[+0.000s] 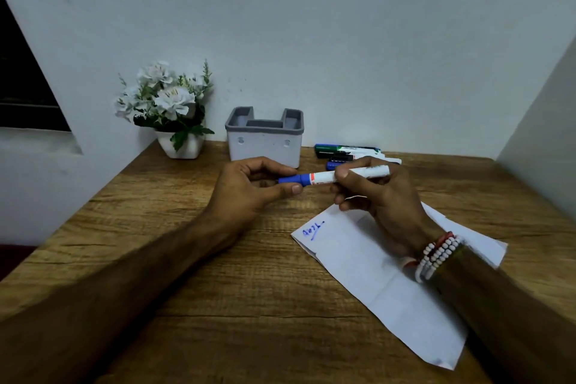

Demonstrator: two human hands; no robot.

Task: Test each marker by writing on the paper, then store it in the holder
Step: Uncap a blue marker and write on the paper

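Far left there's a dark window (21, 87) set into the wall. Next, at the far edge of the wooden surface (218, 274), a small white pot (182, 148) of white flowers (165, 97) stands against the wall. Just right of it is the holder (265, 146), a white box with a grey rim and a few compartments on top, standing upright.

In front of the holder, the left hand (246, 187) comes in from the near left. Its thumb and fingers (290, 188) are curled in and pinch the blue cap (294, 180) of a marker (352, 174). The marker is up in the air, lying roughly level between both hands, and the cap sits on its left end. The right hand (383, 196) has its own fingers (344, 174) wrapped round the white barrel, so both hands have hold of the same pen, above the surface and just near of the holder.

Behind the right hand, a little pile of spare markers (346, 150) lies flat at the far side, right of the holder: blue, green and black bits show, but I can't count them properly.

Under the right wrist there's the paper (380, 287), a creased white sheet lying at an angle on the near right. It has a small blue scribble (312, 229) at its far left corner. The right wrist wears stacked bead bracelets (439, 254), white and red.
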